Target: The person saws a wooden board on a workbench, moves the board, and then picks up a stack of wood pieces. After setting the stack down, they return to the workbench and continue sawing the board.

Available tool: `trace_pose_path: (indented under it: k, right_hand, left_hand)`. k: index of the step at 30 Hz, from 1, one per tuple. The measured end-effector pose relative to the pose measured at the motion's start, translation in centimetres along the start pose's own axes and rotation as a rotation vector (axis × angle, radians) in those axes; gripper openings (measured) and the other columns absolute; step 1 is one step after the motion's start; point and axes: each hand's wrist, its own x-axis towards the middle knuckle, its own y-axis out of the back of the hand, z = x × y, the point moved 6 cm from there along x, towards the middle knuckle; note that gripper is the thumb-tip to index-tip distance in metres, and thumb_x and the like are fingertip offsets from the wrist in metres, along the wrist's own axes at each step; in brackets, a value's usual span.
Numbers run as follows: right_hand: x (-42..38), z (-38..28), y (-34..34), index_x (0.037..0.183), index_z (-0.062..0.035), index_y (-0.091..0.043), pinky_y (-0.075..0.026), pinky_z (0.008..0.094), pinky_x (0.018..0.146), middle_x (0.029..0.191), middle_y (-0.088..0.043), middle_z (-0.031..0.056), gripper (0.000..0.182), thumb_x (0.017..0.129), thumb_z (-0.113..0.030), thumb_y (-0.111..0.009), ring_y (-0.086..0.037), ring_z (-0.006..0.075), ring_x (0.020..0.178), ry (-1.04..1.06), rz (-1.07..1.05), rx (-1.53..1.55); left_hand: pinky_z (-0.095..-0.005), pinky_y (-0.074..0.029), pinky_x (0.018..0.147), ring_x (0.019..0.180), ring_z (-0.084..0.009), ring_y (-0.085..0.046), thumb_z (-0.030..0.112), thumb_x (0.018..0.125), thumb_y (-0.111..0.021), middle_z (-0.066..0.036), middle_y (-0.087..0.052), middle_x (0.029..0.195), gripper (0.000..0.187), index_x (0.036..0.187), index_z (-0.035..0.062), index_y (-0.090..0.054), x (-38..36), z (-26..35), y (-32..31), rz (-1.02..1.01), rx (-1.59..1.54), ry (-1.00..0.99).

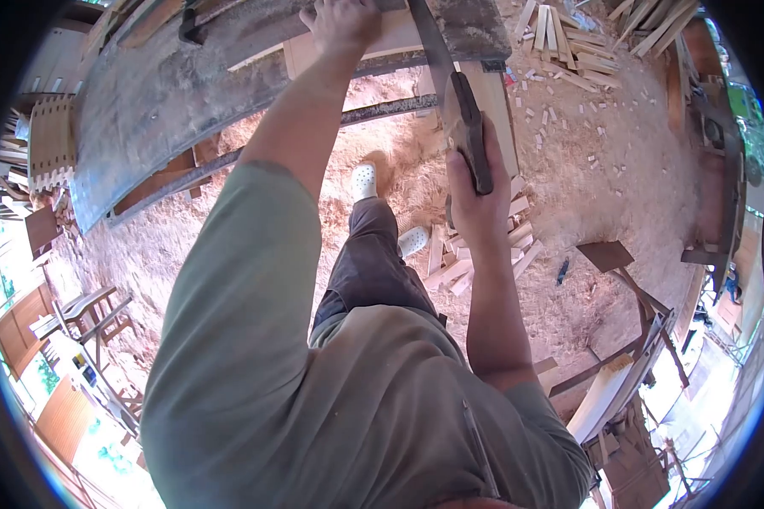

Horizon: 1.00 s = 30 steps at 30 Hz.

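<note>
My right hand (pixel 475 182) is closed around the dark handle of a handsaw (pixel 465 119). The saw's blade runs up to the top edge of the view and crosses the end of a pale wooden board (pixel 399 34). That board lies on the workbench (pixel 178 110). At the top, my left hand (pixel 344 25) presses down on the board, left of the blade. Its fingertips are partly cut off by the frame's edge.
Sawdust covers the floor (pixel 560 178). Wood strips (pixel 560 38) are heaped at the upper right, with small offcuts scattered below. More cut pieces (pixel 458 259) lie near my feet. A small stool (pixel 93 310) stands at left, and planks (pixel 603 394) lean at lower right.
</note>
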Motion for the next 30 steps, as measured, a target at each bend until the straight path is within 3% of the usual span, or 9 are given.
trace_pose_path:
  k: [6, 8, 12, 14, 16, 18, 21, 26, 30]
  right_hand:
    - [-1.4, -0.4, 0.3, 0.146, 0.0029, -0.038, -0.05, 0.026, 0.081, 0.106, -0.064, 0.0121, 0.058, 0.094, -0.01, -0.059, -0.063, 0.0143, 0.09, -0.033, -0.029, -0.038]
    - [-4.8, -0.4, 1.6, 0.148, 0.0033, -0.035, -0.052, 0.0275, 0.079, 0.109, -0.065, 0.015, 0.061, 0.092, -0.007, -0.059, -0.065, 0.0157, 0.09, -0.142, -0.016, -0.106]
    - [-12.8, -0.1, 4.5, 0.147, 0.0039, -0.034, -0.052, 0.0284, 0.077, 0.112, -0.066, 0.0176, 0.061, 0.091, -0.004, -0.057, -0.066, 0.016, 0.091, -0.112, 0.02, -0.112]
    - [-12.1, 0.3, 4.4, 0.147, 0.004, -0.035, -0.052, 0.0285, 0.076, 0.112, -0.067, 0.018, 0.06, 0.091, -0.003, -0.056, -0.067, 0.0164, 0.091, -0.152, 0.035, -0.064]
    - [-7.1, -1.0, 2.6, 0.147, 0.0042, -0.035, -0.052, 0.0275, 0.077, 0.112, -0.067, 0.0172, 0.06, 0.091, -0.003, -0.056, -0.067, 0.016, 0.091, -0.021, -0.028, -0.182]
    - [-2.7, -0.9, 0.7, 0.147, 0.0047, -0.035, -0.052, 0.0264, 0.077, 0.111, -0.067, 0.0164, 0.06, 0.091, -0.003, -0.056, -0.067, 0.0159, 0.089, -0.114, -0.038, -0.095]
    - [-2.5, -1.8, 0.4, 0.147, 0.0053, -0.034, -0.051, 0.0255, 0.079, 0.113, -0.066, 0.016, 0.061, 0.091, -0.004, -0.057, -0.066, 0.0151, 0.09, -0.022, -0.02, -0.137]
    - [-12.0, -0.4, 4.2, 0.147, 0.0061, -0.033, -0.051, 0.0257, 0.083, 0.118, -0.064, 0.0167, 0.061, 0.092, -0.006, -0.057, -0.065, 0.0153, 0.094, -0.105, 0.01, -0.116]
    - [-7.4, 0.6, 3.0, 0.147, 0.0044, -0.034, -0.051, 0.0271, 0.083, 0.113, -0.065, 0.0158, 0.061, 0.092, -0.007, -0.058, -0.064, 0.0165, 0.093, -0.084, 0.011, -0.123]
  left_hand:
    - [-0.0518, -0.025, 0.112, 0.127, -0.0288, -0.048, 0.043, 0.099, -0.037, -0.015, -0.06, 0.13, 0.054, 0.102, 0.0059, -0.075, 0.2, -0.1, -0.5, -0.03, 0.163, -0.006]
    - [-0.0518, -0.025, 0.112, 0.127, -0.029, -0.048, 0.043, 0.099, -0.037, -0.016, -0.059, 0.131, 0.054, 0.102, 0.0056, -0.075, 0.6, -0.5, -1.2, 0.01, 0.145, -0.018]
    - [-0.0522, -0.025, 0.112, 0.127, -0.0302, -0.048, 0.042, 0.099, -0.037, -0.018, -0.057, 0.134, 0.054, 0.1, 0.0049, -0.075, 0.1, -0.3, -0.6, 0.001, 0.137, -0.015]
    - [-0.0523, -0.025, 0.112, 0.128, -0.0307, -0.048, 0.042, 0.099, -0.037, -0.018, -0.057, 0.134, 0.054, 0.1, 0.0046, -0.075, 0.3, 0.0, -0.6, 0.023, 0.154, -0.013]
    - [-0.0523, -0.025, 0.112, 0.128, -0.0312, -0.048, 0.041, 0.099, -0.037, -0.018, -0.057, 0.135, 0.054, 0.099, 0.0043, -0.075, 0.1, 0.0, -0.6, 0.032, 0.173, -0.006]
    - [-0.0525, -0.024, 0.112, 0.127, -0.0315, -0.048, 0.041, 0.1, -0.036, -0.018, -0.057, 0.135, 0.054, 0.1, 0.0044, -0.075, 0.2, 0.1, -0.6, -0.035, 0.167, -0.014]
    - [-0.0526, -0.024, 0.112, 0.128, -0.0315, -0.048, 0.042, 0.1, -0.037, -0.018, -0.057, 0.135, 0.054, 0.098, 0.0046, -0.076, 0.2, -0.2, -0.7, -0.019, 0.101, -0.036]
    - [-0.0528, -0.025, 0.112, 0.128, -0.0309, -0.048, 0.041, 0.099, -0.039, -0.017, -0.057, 0.135, 0.052, 0.096, 0.0055, -0.076, 0.0, -0.1, -1.0, 0.009, 0.128, -0.033]
    - [-0.0528, -0.026, 0.111, 0.126, -0.0307, -0.049, 0.039, 0.098, -0.04, -0.017, -0.058, 0.135, 0.049, 0.095, 0.0061, -0.076, 0.2, -0.6, -1.5, 0.05, 0.164, -0.034]
